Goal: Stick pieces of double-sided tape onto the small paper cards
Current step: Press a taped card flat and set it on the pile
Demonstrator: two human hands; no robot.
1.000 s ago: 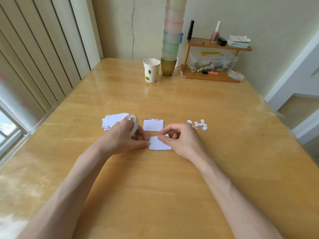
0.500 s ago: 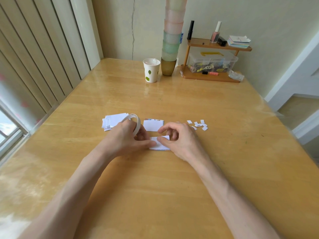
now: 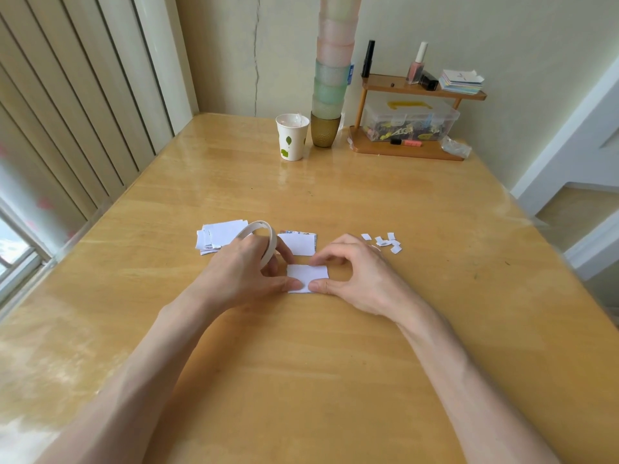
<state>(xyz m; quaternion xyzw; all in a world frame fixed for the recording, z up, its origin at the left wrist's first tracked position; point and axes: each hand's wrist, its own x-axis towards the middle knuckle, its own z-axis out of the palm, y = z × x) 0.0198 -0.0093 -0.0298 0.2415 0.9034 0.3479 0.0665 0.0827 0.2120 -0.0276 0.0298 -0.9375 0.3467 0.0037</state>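
Your left hand (image 3: pixel 241 276) grips the tape roll (image 3: pixel 273 245) just left of the card (image 3: pixel 306 274); your right hand (image 3: pixel 361 279) pinches the card's edges between thumb and forefinger.

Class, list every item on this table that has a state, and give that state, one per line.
Tape roll: on edge, held by left hand.
Card: flat, pinched by right hand.
Paper cup: upright.
Cup stack: upright.
Box: lid shut.
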